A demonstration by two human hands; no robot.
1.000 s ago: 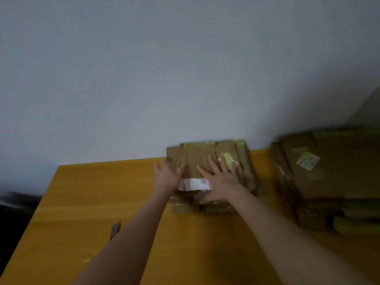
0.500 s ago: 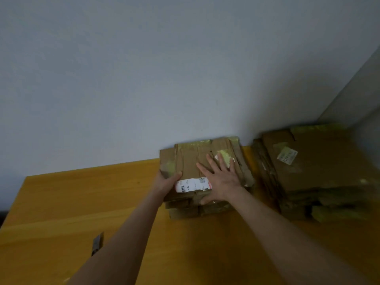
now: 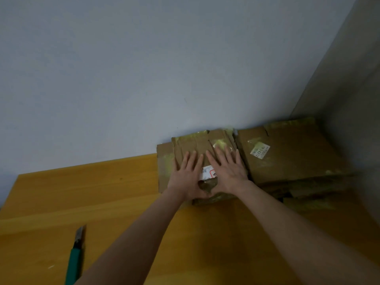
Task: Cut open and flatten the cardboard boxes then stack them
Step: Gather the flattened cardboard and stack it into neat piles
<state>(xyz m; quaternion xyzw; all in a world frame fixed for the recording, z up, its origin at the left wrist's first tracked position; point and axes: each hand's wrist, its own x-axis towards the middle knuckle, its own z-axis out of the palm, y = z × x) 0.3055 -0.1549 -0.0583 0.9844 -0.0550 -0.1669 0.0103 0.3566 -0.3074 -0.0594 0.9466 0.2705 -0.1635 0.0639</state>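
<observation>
While both arms reach out over the wooden table point(image 3: 82, 192), the left hand point(image 3: 188, 177) and right hand point(image 3: 229, 171) lie palm-down, side by side, on top of the small stack point(image 3: 191, 142) of flattened cardboard. Fingers on both are straight & fanned a little apart, pressing flat, clamped on nothing. The two thumbs angle toward each other near the stack's front edge, w/ a dark taped patch point(image 3: 207, 185) showing btw them. A white shipping label point(image 3: 207, 172) on the stack's top sheet peeks out btw the hands, partly covered. Yellowish tape point(image 3: 197, 134) runs along the stack's far edge, which sits against the grey wall point(image 3: 144, 68). Just right of the small stack, touching or nearly so (can't tell which), sits a bigger stack point(image 3: 292, 161) of flattened boxes w/ its own small label point(image 3: 260, 150), tucked in where a side wall point(image 3: 353, 99) meets the back one. Well left of the small stack & nearer the person, a green-handled utility knife point(image 3: 75, 258) lies on the table, metal end toward the wall, apart from both hands.
</observation>
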